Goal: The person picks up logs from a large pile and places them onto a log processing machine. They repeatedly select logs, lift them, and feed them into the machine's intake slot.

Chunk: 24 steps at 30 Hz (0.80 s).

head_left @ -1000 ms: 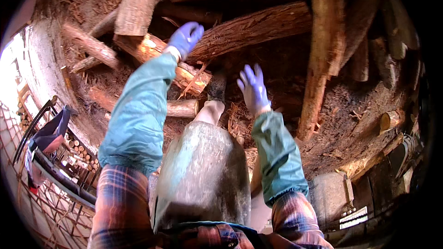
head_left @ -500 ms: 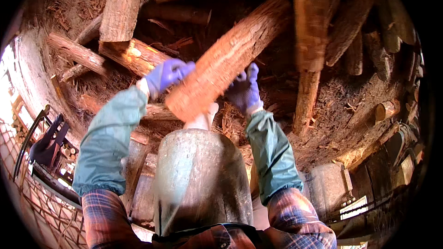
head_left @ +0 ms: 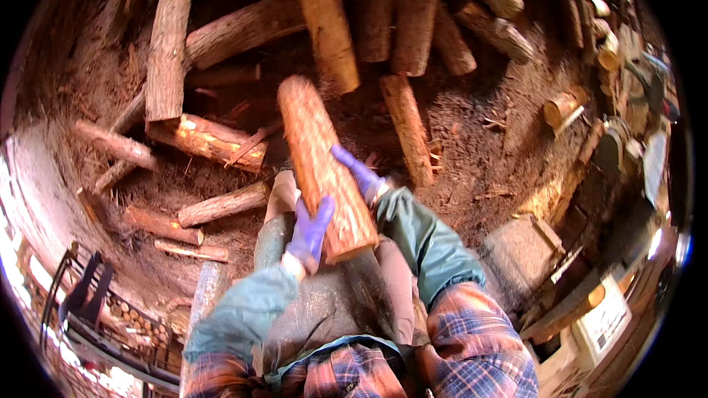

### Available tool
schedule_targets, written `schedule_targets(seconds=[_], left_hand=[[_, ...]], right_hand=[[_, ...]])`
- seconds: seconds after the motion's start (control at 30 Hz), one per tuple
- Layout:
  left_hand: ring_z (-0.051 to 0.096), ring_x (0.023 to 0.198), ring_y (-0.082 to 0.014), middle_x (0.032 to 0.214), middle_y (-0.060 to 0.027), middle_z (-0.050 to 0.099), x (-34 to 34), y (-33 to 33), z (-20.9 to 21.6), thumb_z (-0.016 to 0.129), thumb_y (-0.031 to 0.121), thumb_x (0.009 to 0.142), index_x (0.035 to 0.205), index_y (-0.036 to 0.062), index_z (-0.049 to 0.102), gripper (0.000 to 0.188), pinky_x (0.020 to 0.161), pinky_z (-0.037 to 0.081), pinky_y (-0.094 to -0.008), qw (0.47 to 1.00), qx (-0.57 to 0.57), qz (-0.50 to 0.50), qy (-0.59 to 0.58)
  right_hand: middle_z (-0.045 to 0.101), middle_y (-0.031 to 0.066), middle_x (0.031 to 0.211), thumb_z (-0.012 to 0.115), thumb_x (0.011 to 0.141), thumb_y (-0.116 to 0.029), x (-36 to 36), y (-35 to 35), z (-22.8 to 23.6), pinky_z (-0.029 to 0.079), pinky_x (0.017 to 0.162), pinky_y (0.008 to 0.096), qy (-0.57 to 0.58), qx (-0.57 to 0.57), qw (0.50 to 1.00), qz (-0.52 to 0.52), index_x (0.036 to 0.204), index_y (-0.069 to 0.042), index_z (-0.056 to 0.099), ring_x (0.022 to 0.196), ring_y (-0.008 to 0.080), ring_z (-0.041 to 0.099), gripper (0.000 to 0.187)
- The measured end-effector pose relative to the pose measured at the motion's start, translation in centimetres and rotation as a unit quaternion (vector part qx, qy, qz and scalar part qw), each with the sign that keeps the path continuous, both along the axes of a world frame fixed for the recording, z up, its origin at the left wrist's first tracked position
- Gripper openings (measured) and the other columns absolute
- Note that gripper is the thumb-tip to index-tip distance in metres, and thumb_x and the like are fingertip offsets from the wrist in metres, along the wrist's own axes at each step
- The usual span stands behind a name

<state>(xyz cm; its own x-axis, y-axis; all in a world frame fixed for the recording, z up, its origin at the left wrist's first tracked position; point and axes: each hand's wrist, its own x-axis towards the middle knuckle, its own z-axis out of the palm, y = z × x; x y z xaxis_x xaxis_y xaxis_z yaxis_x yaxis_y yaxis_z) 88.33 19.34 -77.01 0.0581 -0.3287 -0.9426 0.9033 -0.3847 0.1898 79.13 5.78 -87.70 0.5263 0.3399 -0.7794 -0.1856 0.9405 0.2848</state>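
Observation:
A reddish-brown log point(head_left: 310, 133) with shaggy bark stands tilted over my lap, its near end by the dark apron point(head_left: 324, 309) and its far end leaning up and left. My left hand point(head_left: 311, 234), in a purple glove, clasps its left side near the lower end. Against the right side, higher up, presses my right hand point(head_left: 360, 173), gloved the same way, fingers along the bark. The log's underside and parts of both palms are hidden.
Several logs lie around the dirt floor: a split-looking log point(head_left: 214, 140) at left, an upright log point(head_left: 168, 51) behind it, short pieces point(head_left: 225, 204) near my left, another log point(head_left: 409, 129) ahead. Far logs point(head_left: 375, 15) lean together. A pale block point(head_left: 523, 258) sits right.
The log has swung from leaning right to leaning left and come closer to my lap. My hands, blurred and loose around it before, now hold its sides. My view has shifted.

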Motion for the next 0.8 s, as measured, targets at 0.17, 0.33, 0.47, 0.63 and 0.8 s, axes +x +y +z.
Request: schedule_targets(seconds=[0.17,0.33,0.47,0.63,0.8], left_hand=[[0.048,0.127,-0.0255,0.143,-0.0156,0.044,-6.7,3.6,11.7,0.071,0.041,0.091,0.154,0.0028,0.019,0.091,0.107,0.042,-0.0399,0.998,0.015,-0.040,-0.053],[0.041,0.133,-0.0283,0.149,-0.0191,0.034,-17.2,4.1,18.1,0.064,0.049,0.093,0.156,0.0009,0.016,0.093,0.114,0.033,-0.0419,0.934,-0.011,-0.198,-0.296],[0.044,0.127,-0.0226,0.148,-0.0100,0.035,-24.0,-2.6,20.6,0.057,0.036,0.100,0.157,0.0130,0.015,0.074,0.110,0.038,-0.0406,0.922,-0.300,-0.051,-0.240],[0.052,0.118,-0.0216,0.137,-0.0101,0.050,-33.1,-13.6,35.6,0.072,0.019,0.091,0.153,0.0047,0.027,0.078,0.096,0.046,-0.0396,0.730,-0.562,-0.285,-0.266],[0.067,0.098,-0.0327,0.115,-0.0183,0.068,-40.4,-16.4,40.6,0.070,0.013,0.090,0.126,0.0006,0.062,0.039,0.086,0.053,-0.0411,0.440,-0.732,-0.399,-0.334]], right_hand=[[0.067,0.0131,0.120,0.071,0.090,-0.044,-1.6,-1.2,22.3,0.052,0.091,0.0354,0.117,-0.149,0.981,0.032,0.133,0.000,0.056,0.105,0.0211,0.067,0.064],[0.056,0.0095,0.132,0.067,0.094,-0.041,-14.9,-0.7,21.9,0.043,0.101,0.0347,-0.142,-0.399,0.905,-0.042,0.140,-0.002,0.049,0.119,0.0151,0.051,0.063],[0.054,0.0109,0.139,0.071,0.090,-0.042,-18.5,-12.0,38.7,0.036,0.112,0.0343,-0.175,-0.518,0.837,-0.015,0.149,0.000,0.036,0.131,0.0163,0.044,0.080],[0.064,0.0177,0.119,0.080,0.081,-0.040,-35.9,-22.1,56.2,0.054,0.090,0.0341,-0.157,-0.675,0.721,0.007,0.148,-0.003,0.036,0.103,0.0211,0.064,0.088],[0.060,0.0165,0.122,0.083,0.080,-0.039,-53.7,-25.2,66.9,0.061,0.071,0.0272,-0.004,-0.841,0.500,0.206,0.156,-0.015,0.028,0.084,0.0160,0.068,0.097]])
